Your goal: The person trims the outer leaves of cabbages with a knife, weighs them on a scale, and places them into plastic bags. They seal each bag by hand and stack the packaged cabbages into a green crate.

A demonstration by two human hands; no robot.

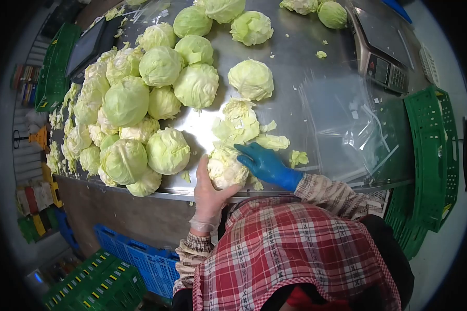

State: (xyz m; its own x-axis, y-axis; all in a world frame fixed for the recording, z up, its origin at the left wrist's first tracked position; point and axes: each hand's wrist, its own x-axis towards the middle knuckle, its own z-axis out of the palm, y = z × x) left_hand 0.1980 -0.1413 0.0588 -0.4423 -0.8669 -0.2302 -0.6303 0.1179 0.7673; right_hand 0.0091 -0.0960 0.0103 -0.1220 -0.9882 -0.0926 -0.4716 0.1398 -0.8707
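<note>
A pale cabbage (224,173) rests at the front edge of the metal table, between my two hands. My left hand (208,189), in a clear thin glove, cups its left and near side with the thumb apart from the fingers. From the right, my right hand (267,165), in a blue glove, presses its bent fingers on the upper right of the same cabbage. Loose cabbage leaves (238,122) lie just beyond it, and another torn leaf (272,141) lies above the blue glove. Farther back sits a single whole cabbage (250,79).
A large heap of cabbages (127,101) covers the table's left side. Clear plastic bags (342,124) lie flat at the right, below a scale (384,67). Green crates (433,155) stand beyond the right edge. A blue crate (135,254) is on the floor at lower left.
</note>
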